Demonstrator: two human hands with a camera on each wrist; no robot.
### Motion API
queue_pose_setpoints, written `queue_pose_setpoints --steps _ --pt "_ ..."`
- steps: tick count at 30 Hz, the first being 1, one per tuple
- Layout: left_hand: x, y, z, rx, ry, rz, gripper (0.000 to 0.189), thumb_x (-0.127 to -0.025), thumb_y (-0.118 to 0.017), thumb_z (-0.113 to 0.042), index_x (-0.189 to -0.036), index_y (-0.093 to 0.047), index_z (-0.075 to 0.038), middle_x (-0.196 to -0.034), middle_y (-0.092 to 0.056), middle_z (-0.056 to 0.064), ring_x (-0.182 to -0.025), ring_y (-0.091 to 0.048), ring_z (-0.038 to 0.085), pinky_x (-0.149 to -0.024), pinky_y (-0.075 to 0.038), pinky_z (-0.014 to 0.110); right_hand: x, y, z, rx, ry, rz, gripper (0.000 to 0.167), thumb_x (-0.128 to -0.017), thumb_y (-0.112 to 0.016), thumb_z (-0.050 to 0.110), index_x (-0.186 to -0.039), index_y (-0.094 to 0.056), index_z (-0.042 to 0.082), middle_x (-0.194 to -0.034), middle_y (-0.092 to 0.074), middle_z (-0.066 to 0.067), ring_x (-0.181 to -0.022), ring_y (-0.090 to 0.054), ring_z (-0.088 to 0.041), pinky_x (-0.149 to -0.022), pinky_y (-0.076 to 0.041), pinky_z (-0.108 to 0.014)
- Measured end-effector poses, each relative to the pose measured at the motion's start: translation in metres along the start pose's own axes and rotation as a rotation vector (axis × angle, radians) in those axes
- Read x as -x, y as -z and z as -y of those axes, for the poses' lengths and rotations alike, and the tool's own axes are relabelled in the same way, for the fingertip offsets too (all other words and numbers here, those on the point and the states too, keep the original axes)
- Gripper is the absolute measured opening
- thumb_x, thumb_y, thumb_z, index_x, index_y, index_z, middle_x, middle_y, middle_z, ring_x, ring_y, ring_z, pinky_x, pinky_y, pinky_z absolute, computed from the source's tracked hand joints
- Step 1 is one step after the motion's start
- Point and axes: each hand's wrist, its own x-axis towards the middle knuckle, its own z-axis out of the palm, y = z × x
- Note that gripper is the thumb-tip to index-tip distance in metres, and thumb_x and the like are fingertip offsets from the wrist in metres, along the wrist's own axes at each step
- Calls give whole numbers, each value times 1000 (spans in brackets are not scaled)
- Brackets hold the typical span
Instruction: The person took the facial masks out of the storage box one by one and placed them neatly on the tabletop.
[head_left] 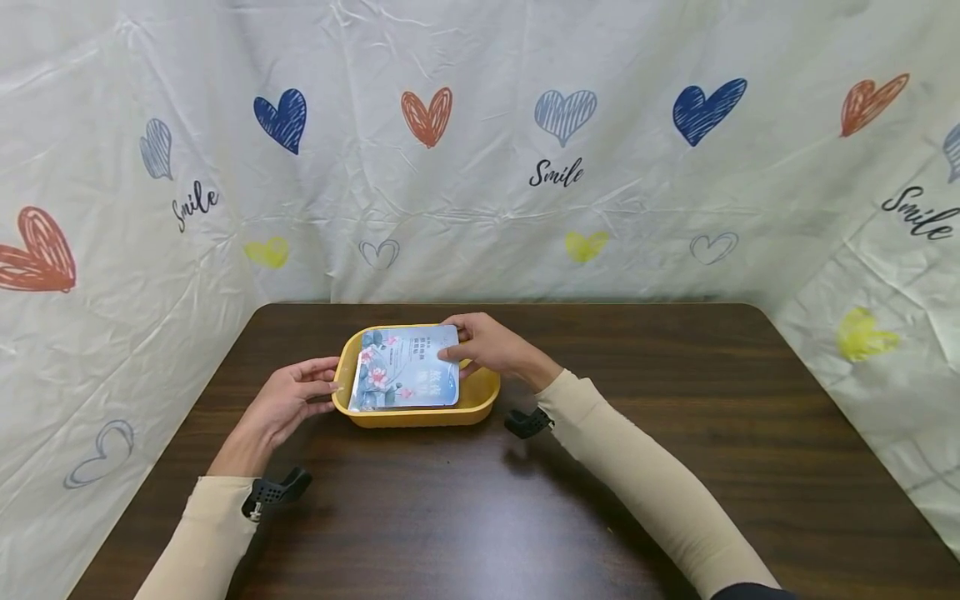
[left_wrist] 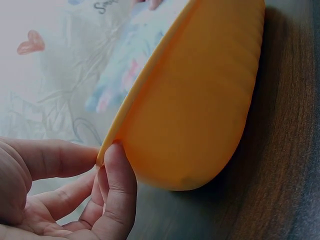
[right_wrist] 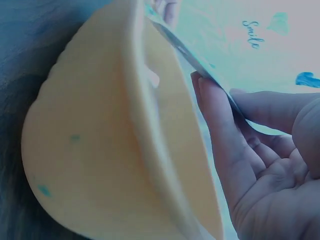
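Observation:
A yellow oval basin point(head_left: 420, 418) sits on the dark wooden table. My left hand point(head_left: 294, 398) pinches its left rim between thumb and fingers; the left wrist view shows that grip on the rim point(left_wrist: 131, 102) up close. Over the basin lies a flat, light blue packet point(head_left: 408, 367) printed with pink flowers and pale lettering. My right hand point(head_left: 487, 343) pinches the packet's right edge, thumb on top and fingers underneath. In the right wrist view the packet point(right_wrist: 187, 52) appears edge-on, tilted above the basin's rim. The packet hides much of the basin's inside.
The brown table point(head_left: 675, 433) extends to both sides and toward me. Behind it hangs a white sheet point(head_left: 480, 192) with hearts and "Smile" printed on it. Black bands point(head_left: 528, 422) are strapped at both wrists, over beige sleeves.

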Motion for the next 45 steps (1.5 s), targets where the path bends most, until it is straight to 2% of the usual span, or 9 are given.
queue_pose_setpoints --steps 9,19,32,45 --pt "0 1 0 -3 -2 -15 56 -98 -62 -1 -150 -43 3 -112 -58 7 -93 -65 15 -78 -60 29 19 26 3 -97 -3 -52 31 -95 -70 7 -126 -62 4 -110 -73 -12 -87 -70 -23 -67 -61 -35" --pt "0 4 1 11 -8 -19 57 -97 -64 -2 -150 -43 3 -109 -59 5 -91 -66 15 -77 -60 29 38 51 -4 -148 10 -61 31 -98 -66 7 -127 -59 1 -115 -72 -14 -93 -72 -25 -73 -61 -39" --pt "-1 1 3 17 -15 -8 56 -97 -63 -1 -149 -43 4 -107 -59 4 -90 -65 14 -76 -60 29 67 76 -16 -227 -11 -99 37 -99 -64 7 -133 -55 -4 -110 -74 -10 -91 -73 -24 -73 -61 -39" --pt "-2 3 1 10 -13 -5 57 -98 -62 -2 -151 -42 4 -109 -59 4 -91 -65 14 -77 -60 29 87 104 -29 -259 -30 -153 45 -100 -64 12 -142 -51 -1 -117 -72 -8 -97 -73 -23 -78 -61 -41"
